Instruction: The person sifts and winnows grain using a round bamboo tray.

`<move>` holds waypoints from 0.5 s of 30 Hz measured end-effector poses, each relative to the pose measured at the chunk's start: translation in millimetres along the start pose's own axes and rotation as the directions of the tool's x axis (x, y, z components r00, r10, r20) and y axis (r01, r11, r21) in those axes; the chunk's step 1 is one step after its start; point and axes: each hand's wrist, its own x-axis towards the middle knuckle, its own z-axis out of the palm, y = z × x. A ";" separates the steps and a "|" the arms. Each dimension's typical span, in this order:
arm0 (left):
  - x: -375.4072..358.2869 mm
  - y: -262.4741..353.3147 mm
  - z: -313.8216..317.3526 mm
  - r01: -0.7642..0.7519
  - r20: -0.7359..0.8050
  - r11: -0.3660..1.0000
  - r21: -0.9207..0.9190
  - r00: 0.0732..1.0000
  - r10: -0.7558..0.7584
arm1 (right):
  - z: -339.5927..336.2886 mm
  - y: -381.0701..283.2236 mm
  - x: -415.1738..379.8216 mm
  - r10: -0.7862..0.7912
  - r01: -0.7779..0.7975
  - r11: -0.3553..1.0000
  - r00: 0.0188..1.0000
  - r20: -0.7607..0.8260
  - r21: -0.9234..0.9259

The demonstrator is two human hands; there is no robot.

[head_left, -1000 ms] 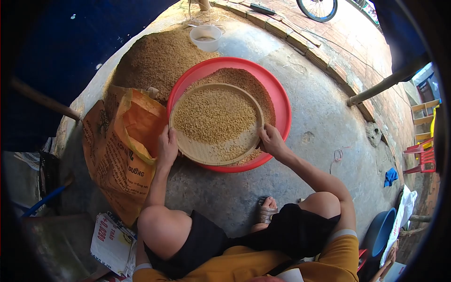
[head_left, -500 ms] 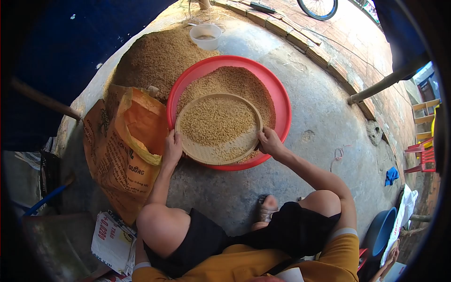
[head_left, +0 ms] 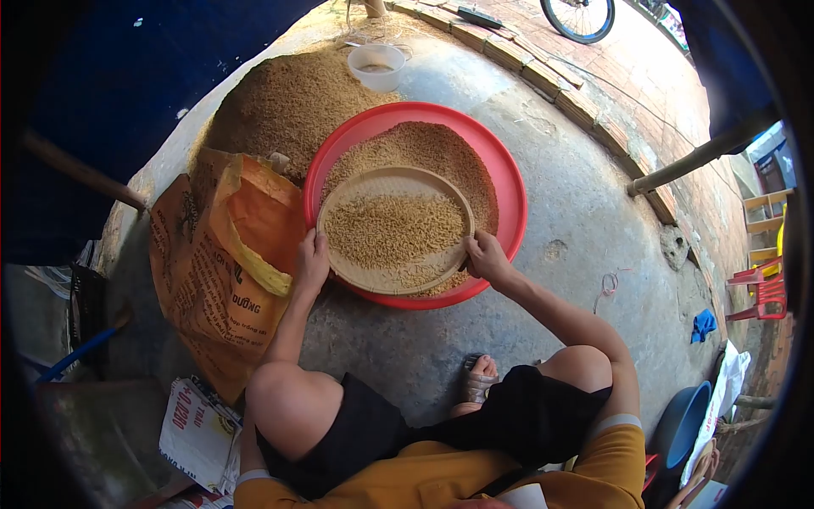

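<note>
A round woven sieve (head_left: 381, 181) with a pale rim is held over a wide red basin (head_left: 509, 212). Tan grains or pellets (head_left: 390, 229) lie in a band across the middle of the sieve, with woven mesh showing above and below. My left hand (head_left: 312, 261) grips the sieve's left rim, thumb on top. On the opposite side my right hand (head_left: 487, 256) is closed on the rim. Finer brown material (head_left: 441, 148) covers much of the basin behind the sieve. The basin floor under the sieve is hidden.
An open orange sack (head_left: 212, 263) stands left of the basin. Behind it rises a brown heap (head_left: 280, 102), with a white plastic tub (head_left: 377, 72) at its edge. Bricks (head_left: 543, 76) line the concrete at upper right. A blue basin (head_left: 687, 424) and red chair (head_left: 763, 293) are on the right.
The grains in the sieve have shifted toward the near side, leaving bare mesh at the far rim. Both hands keep their hold on the sieve. The view has moved slightly.
</note>
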 end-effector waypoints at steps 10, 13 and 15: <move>13.3 68.1 -21.0 -0.432 -0.352 0.901 -0.039 0.850 0.393 | -9.5 -53.4 -19.4 -0.528 0.488 0.848 0.813 -0.244 -0.207; 14.2 44.5 -13.5 -0.175 -0.161 0.981 0.081 0.969 0.186 | -8.4 -30.4 1.0 -0.307 0.282 0.948 0.930 -0.203 -0.145; 8.5 14.6 1.8 -0.052 -0.043 0.995 0.084 0.998 0.056 | -6.3 -15.2 -1.2 -0.171 0.167 0.985 0.977 -0.128 -0.036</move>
